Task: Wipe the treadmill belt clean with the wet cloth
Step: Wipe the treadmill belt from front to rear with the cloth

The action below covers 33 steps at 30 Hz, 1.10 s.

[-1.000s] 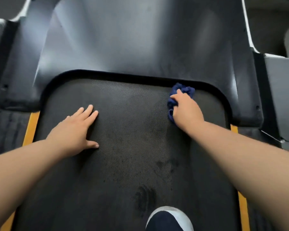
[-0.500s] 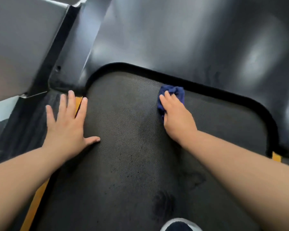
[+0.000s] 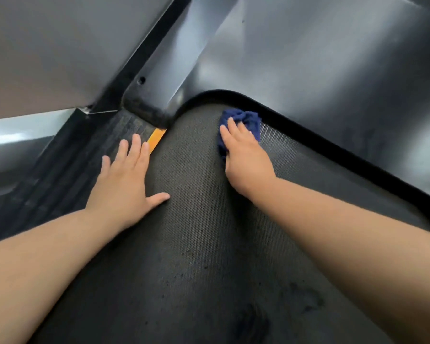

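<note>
The left hand [image 3: 124, 187] and right hand [image 3: 247, 161] are bare, as are both forearms

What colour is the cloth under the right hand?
Dark blue. The cloth shows clearly in the head view, bunched under the right hand.

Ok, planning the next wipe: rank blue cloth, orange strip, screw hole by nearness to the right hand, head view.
1. blue cloth, held by right hand.
2. orange strip, left, at belt edge.
3. screw hole, upper left, on cover.
</note>
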Motion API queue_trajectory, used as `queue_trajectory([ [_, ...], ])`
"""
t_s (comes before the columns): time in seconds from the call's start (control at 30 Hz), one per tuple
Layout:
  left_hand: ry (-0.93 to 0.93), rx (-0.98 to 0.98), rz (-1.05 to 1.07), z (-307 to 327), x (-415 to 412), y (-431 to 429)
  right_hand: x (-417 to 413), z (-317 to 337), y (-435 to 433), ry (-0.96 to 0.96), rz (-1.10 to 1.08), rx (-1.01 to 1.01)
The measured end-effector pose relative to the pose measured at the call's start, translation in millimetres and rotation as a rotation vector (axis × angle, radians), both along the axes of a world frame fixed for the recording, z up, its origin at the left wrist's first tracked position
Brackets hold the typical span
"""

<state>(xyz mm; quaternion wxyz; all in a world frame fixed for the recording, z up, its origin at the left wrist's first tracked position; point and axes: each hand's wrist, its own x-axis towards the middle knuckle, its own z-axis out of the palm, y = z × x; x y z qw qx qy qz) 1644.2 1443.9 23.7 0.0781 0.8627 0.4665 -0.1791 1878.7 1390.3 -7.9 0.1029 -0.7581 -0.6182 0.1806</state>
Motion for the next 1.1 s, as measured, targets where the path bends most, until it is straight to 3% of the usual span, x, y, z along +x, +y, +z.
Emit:
queue_trajectory([
  [0.1,0.008,-0.057,-0.021,7,-4,5,-39,-2,-55,0.082,0.414,0.022],
  [0.17,0.043,-0.090,-0.031,11,-5,7,-24,-1,-53,0.055,0.536,0.025],
  [0.27,0.056,-0.129,-0.038,17,-3,9,29,3,-9,-0.004,0.150,0.072],
  [0.33,0.053,-0.170,-0.025,21,-1,10,53,9,4,-0.062,0.016,0.051],
  [0.43,0.047,-0.192,0.009,24,2,11,25,10,-9,-0.018,-0.018,0.071],
  [0.53,0.031,-0.196,0.045,27,6,12,-35,4,-49,0.084,0.261,0.114],
  [0.63,0.014,-0.187,0.047,30,7,12,-37,-5,-57,0.117,0.460,0.096],
  [0.77,-0.011,-0.208,0.045,30,2,12,-1,-2,-3,0.052,0.131,0.192],
  [0.83,-0.046,-0.221,0.060,29,1,13,2,2,31,0.015,-0.034,0.138],
  [0.9,-0.095,-0.238,0.086,30,-1,16,-14,8,48,-0.023,-0.051,0.133],
  [1.03,-0.172,-0.292,0.120,35,-7,23,-59,3,7,0.041,0.411,0.215],
  [1.1,-0.172,-0.315,0.106,36,-10,28,-60,2,-7,0.095,0.590,0.135],
])
